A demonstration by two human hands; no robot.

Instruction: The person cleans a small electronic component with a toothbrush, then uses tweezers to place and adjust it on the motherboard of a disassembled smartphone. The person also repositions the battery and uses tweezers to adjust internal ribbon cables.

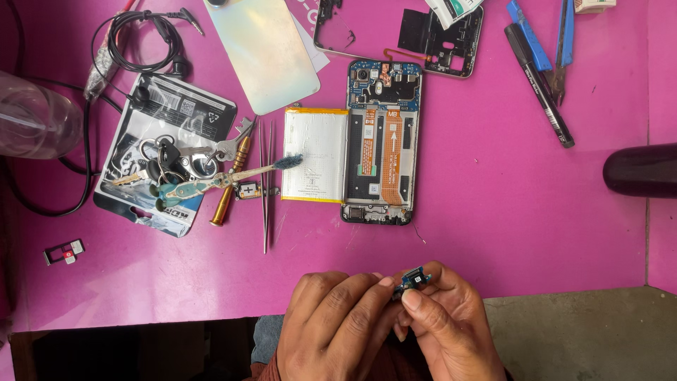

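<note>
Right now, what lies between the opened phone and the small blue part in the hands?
In the head view, only bare pink table lies between the phone and the small blue part.

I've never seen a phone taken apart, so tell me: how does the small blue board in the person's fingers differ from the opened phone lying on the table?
The small blue board is tiny, pinched between fingertips of the left hand and right hand. The opened phone is far larger, lying flat on the pink table, untouched, with a white battery folded out beside it. Both show bare blue circuitry.
</note>
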